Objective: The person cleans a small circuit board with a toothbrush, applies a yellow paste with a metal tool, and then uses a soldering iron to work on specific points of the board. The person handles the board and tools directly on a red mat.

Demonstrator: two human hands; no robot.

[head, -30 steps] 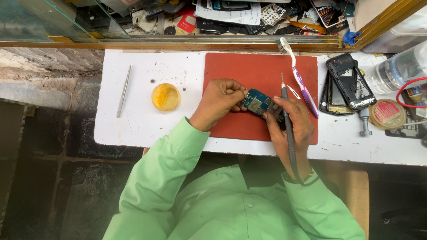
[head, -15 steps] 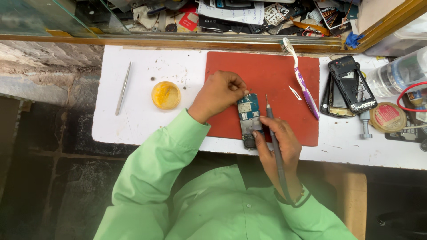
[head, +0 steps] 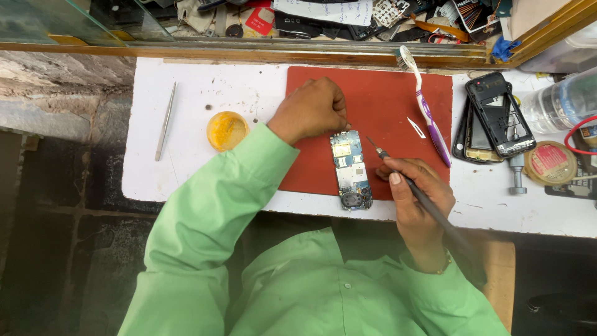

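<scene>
Cluttered white bench, red mat (head: 385, 99). Left hand (head: 311, 111), fingers curled, pins the phone circuit board (head: 350, 168); right hand (head: 415, 196) grips a soldering iron (head: 423, 199). Looks like the soldering step, so the tip needs steady placement.

Left hand (head: 309, 111) fingertips curled under, hidden from above; contact with circuit board (head: 351, 169) cannot be confirmed. Soldering iron (head: 429, 202) shaft partly covered by right hand (head: 415, 198); rear end lost against dark background. Clear bottle (head: 563, 102) cut by right edge. Shelf clutter (head: 348, 15) cropped at top, items indistinct. Board components too small to identify.
</scene>
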